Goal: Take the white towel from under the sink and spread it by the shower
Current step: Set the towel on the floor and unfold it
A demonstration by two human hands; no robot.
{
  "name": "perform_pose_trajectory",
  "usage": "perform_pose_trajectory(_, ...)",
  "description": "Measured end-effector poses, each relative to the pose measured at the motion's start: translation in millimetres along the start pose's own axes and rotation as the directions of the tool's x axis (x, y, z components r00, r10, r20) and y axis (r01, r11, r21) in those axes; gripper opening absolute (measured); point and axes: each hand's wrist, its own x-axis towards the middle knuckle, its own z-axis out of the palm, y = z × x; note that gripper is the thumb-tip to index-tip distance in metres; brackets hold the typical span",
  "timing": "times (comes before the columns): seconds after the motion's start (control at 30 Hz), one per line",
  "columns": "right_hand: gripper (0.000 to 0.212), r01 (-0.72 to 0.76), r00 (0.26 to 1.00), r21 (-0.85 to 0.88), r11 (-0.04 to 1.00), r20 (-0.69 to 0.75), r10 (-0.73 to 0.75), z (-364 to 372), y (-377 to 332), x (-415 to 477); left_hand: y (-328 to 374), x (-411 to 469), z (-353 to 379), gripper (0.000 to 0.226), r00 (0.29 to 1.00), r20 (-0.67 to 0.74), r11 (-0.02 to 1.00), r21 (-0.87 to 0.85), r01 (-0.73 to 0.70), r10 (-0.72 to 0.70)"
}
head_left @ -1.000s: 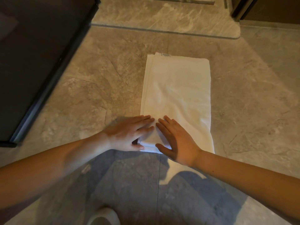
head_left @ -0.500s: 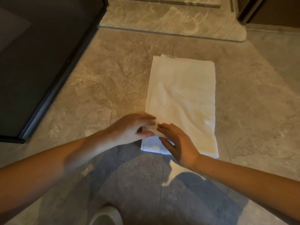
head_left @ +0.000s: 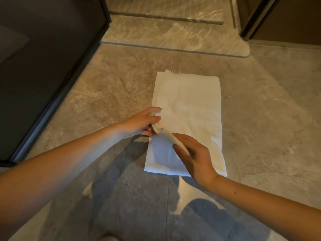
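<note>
The white towel (head_left: 189, 108) lies folded in a long rectangle on the stone floor, a small label at its far edge. My left hand (head_left: 140, 125) pinches the top layer at the towel's left edge. My right hand (head_left: 194, 155) grips the same layer nearer the front, and that corner is lifted and peeled back, showing the layer below. The shower threshold (head_left: 173, 39) runs across the floor just beyond the towel.
A dark glass panel with a black frame (head_left: 57, 94) stands at the left. A dark door frame (head_left: 251, 20) is at the far right. Marbled stone floor (head_left: 269, 119) surrounds the towel. My shadow falls over the near floor.
Both hands were lying flat on the towel's near end. They have since closed on its top layer and lifted the near left corner up and back.
</note>
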Motion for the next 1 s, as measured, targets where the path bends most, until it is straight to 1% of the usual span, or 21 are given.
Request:
perform_pose_trajectory(0.1,0.028,-0.008,1.0,0.064,0.998,-0.01,0.009,-2,-4,4,4,9,3,0.054,0.99,-0.101,0.995,0.032,-0.095,0.098)
perform_pose_trajectory(0.17,0.027,-0.003,1.0,0.076,0.997,-0.022,0.005,-4,-8,8,7,14,2,0.06,0.979,-0.144,0.989,0.048,-0.141,0.146)
perform_pose_trajectory(0.37,0.028,0.08,0.997,-0.023,0.997,0.002,-0.08,-7,-27,33,11,21,3,0.067,0.971,-0.134,0.979,-0.027,-0.204,0.198)
perform_pose_trajectory(0.43,0.032,0.088,0.995,-0.056,0.994,0.041,-0.086,-4,-31,41,12,23,3,0.069,0.97,-0.121,0.976,-0.035,-0.217,0.211)
perform_pose_trajectory(0.53,0.036,0.129,0.987,-0.153,0.98,0.119,-0.111,-4,-34,48,15,23,2,0.07,0.971,-0.092,0.973,-0.039,-0.227,0.223)
perform_pose_trajectory(0.63,0.038,0.132,0.983,-0.151,0.98,0.147,-0.109,-8,-36,51,17,23,2,0.069,0.969,-0.083,0.968,-0.069,-0.24,0.234)
perform_pose_trajectory(0.8,0.029,0.091,0.995,-0.045,0.995,0.053,-0.088,-24,-45,53,28,26,4,0.068,0.961,-0.046,0.949,-0.149,-0.276,0.272)
perform_pose_trajectory(0.87,0.026,0.096,0.995,-0.024,0.995,0.005,-0.096,-34,-50,53,37,29,7,0.067,0.955,-0.041,0.936,-0.192,-0.296,0.293)
perform_pose_trajectory(1.0,0.021,0.117,0.987,0.025,0.993,-0.109,-0.114,-58,-61,48,61,38,22,0.064,0.94,-0.042,0.915,-0.22,-0.339,0.338)
